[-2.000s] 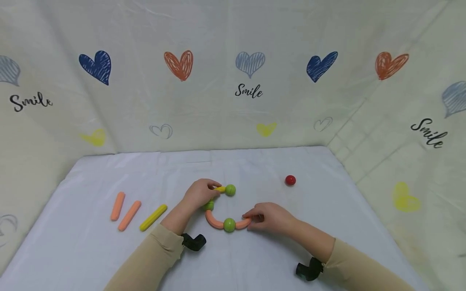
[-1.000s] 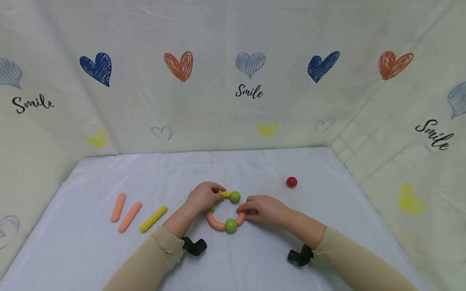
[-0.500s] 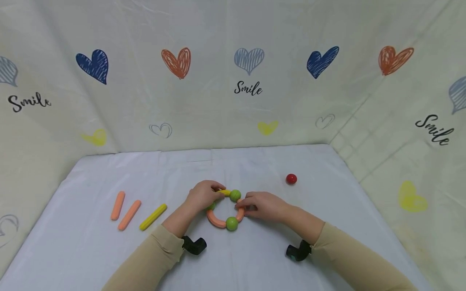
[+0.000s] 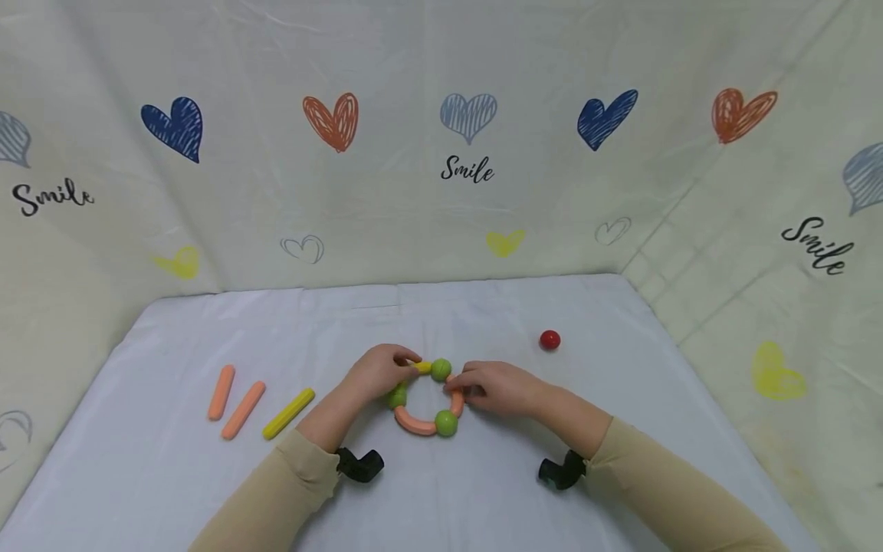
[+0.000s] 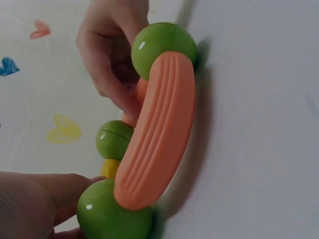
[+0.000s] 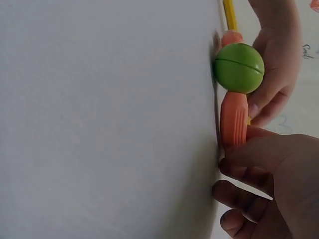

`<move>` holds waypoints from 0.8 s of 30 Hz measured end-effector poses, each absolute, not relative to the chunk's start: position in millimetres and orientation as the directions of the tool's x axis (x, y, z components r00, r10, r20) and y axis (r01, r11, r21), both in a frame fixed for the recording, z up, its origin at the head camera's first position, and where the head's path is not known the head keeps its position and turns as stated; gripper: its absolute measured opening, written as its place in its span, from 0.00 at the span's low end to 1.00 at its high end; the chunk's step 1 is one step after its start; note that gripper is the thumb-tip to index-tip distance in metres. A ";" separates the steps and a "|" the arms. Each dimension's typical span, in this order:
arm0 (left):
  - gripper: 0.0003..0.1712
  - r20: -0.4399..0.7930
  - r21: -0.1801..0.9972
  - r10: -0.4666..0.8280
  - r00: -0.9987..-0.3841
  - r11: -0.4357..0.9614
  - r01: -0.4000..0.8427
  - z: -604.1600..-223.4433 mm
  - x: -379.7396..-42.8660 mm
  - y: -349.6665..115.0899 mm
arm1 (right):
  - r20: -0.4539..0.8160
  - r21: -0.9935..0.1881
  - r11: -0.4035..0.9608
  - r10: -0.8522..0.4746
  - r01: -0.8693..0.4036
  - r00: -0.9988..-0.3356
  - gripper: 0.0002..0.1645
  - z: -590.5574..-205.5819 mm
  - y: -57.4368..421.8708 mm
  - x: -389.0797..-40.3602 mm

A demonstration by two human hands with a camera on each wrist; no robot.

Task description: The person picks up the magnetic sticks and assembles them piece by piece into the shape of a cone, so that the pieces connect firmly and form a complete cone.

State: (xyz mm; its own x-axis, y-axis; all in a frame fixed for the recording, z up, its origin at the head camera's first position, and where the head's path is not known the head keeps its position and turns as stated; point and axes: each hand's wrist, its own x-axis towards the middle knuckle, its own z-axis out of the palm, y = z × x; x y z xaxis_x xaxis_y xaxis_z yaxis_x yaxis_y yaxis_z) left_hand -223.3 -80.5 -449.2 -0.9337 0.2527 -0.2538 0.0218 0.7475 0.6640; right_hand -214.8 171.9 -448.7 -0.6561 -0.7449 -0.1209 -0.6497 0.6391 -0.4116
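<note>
Left hand [image 4: 382, 373]: pinches a rounded yellow stick [image 4: 422, 368] pointing right
Ring [image 4: 422, 428]: glossy green balls [image 4: 446, 423], ridged curved orange sticks [image 5: 158, 132], on white cloth [image 4: 469, 498] between the hands; near stick [image 4: 412, 424] lies crosswise
Right hand [image 4: 503, 389]: pinches the right orange stick [image 4: 457, 402], long axis near-to-far

Long sleeves in a plain beige are worn on both arms: the left sleeve [image 4: 269, 494] is wrinkled and loosely bunched at its cuff, while the right sleeve [image 4: 679, 483] is marked by small creases near its hem. Both are cut off by the near edge of the view. The left hand [image 4: 379, 372] and right hand [image 4: 502, 387] are left bare, as are the wrists. Beside each cuff a black, elbow-shaped fitting is seen, the left fitting [image 4: 361, 465] and the right fitting [image 4: 562, 471] both being blunt-ended.
</note>
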 end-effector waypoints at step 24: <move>0.20 -0.272 0.646 0.172 -0.947 0.762 -0.047 -451.0 -199.1 -97.9 | -0.207 -0.500 0.718 -0.643 -0.485 -0.738 0.17 -442.6 155.1 -228.6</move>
